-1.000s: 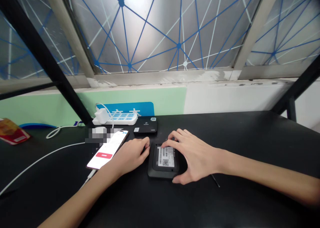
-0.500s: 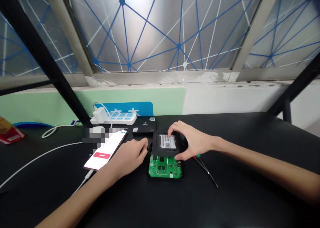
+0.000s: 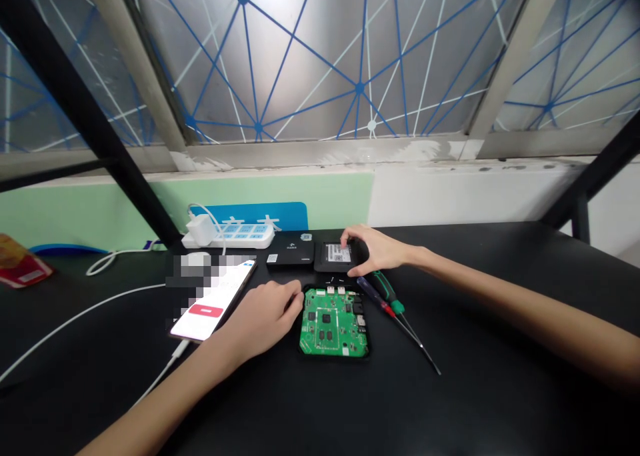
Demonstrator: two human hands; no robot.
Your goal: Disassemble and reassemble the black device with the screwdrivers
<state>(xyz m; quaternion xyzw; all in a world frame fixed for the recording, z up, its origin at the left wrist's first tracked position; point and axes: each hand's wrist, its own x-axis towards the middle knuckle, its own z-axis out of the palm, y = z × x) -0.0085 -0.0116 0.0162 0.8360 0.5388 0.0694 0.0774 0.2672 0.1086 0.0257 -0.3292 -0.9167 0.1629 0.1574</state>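
A green circuit board point(image 3: 333, 323) lies in a black tray-like base point(image 3: 301, 329) on the black table, its chips and connectors uncovered. My right hand point(image 3: 373, 251) grips a black device cover point(image 3: 333, 257) with a white label, at the far side of the table. My left hand point(image 3: 267, 319) rests beside the board, fingertips at the base's near-left corner, holding nothing. To the right of the board lie two screwdrivers, one with a green handle point(image 3: 389, 293) and one with a dark blue and red handle point(image 3: 374, 295), both apart from my hands.
A smartphone point(image 3: 213, 303) with a lit screen lies left of my left hand, its white cable point(image 3: 85, 314) trailing left. Behind stand a black box point(image 3: 290, 251) and a white power strip point(image 3: 227, 237) with a charger. A red packet point(image 3: 20, 263) lies far left.
My right hand has carried the black cover away from the board toward the far side of the table. The green board now shows whole. My left hand has barely moved.
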